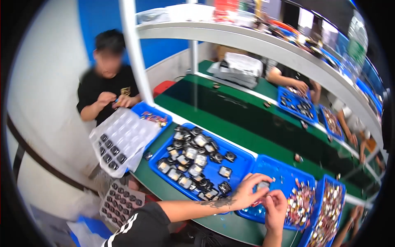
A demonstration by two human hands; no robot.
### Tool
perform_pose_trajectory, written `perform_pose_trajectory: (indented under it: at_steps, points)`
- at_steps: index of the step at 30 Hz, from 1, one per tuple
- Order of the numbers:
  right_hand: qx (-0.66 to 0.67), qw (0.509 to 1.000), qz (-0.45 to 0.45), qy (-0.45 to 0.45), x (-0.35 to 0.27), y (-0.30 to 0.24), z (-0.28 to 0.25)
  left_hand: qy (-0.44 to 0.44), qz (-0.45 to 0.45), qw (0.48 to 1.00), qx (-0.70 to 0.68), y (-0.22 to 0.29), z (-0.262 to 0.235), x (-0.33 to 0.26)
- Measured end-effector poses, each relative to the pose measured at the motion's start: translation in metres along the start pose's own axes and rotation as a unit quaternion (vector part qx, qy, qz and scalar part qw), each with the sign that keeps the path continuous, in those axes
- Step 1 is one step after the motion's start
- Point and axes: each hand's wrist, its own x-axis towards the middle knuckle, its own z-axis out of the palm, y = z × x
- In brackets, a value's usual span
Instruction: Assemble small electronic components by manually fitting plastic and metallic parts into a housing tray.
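Fingers [263,178] of the left hand [249,190] curl snugly round a small greyish piece [262,186], right hand [277,207] bunched alongside, grip unclear, both over the blue tray [267,165], probably to catch anything dropped.

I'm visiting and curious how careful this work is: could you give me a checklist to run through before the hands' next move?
1. Left hand above the blue tray: ok.
2. Right hand close beside it: ok.
3. Small grey part in the left hand: ok.
4. Firm grip on it: cannot tell, partly hidden.
5. Black units heaped in the neighbouring tray: ok.
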Motion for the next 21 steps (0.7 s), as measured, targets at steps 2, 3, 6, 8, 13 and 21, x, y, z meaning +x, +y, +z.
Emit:
perform_pose_trajectory:
  at_steps: [2, 3, 6, 8, 13, 21]
  points:
    - [0.018, 0.999, -0.016, 0.022, 0.001, 0.002, 0.007, -0.030, -0.138, 0.972, -0.186, -0.001, -0.001, -0.002]
    - [-0.015, 0.999, -0.022, 0.022, 0.001, 0.001, 0.008, -0.045, -0.137, 0.974, -0.175, -0.003, -0.008, -0.001]
    - [-0.077, 0.996, -0.036, 0.020, 0.002, -0.004, 0.012, -0.133, -0.170, 0.972, -0.097, 0.000, -0.033, 0.010]
    - [-0.154, 0.985, -0.077, 0.018, 0.004, 0.003, -0.001, -0.135, -0.144, 0.977, -0.084, 0.012, -0.043, 0.012]
    - [-0.200, 0.965, -0.123, 0.115, 0.007, 0.007, -0.024, -0.057, -0.031, 0.996, -0.063, 0.006, -0.036, 0.011]
    - [-0.204, 0.975, -0.077, 0.032, -0.004, -0.023, 0.022, -0.017, -0.262, 0.847, -0.462, -0.011, -0.003, -0.007]
